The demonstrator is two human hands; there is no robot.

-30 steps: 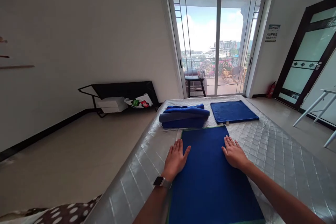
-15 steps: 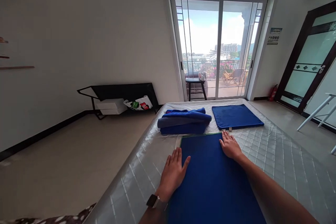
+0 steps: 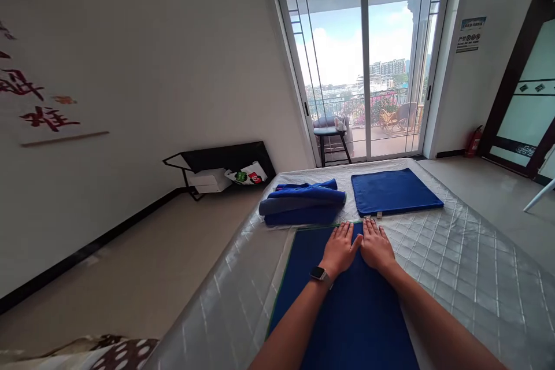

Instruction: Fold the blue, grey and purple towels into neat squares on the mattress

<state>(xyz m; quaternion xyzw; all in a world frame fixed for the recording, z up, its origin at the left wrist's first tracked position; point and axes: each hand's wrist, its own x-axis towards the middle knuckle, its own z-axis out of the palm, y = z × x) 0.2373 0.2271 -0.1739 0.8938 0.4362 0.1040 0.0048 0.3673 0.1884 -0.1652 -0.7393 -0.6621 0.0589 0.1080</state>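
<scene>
You rest left hand and right hand palm-down, side by side, on flat near cloth | far-right cloth flat | far-left pile unspread

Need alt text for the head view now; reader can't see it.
The left hand and right hand lie flat, side by side, near the far edge of a blue cloth on a silvery quilted mattress. Beyond the cloth lie a folded blue pile, left, and a flat blue fabric piece, right, before a glass door.

Hands flattened, close side by side
</scene>
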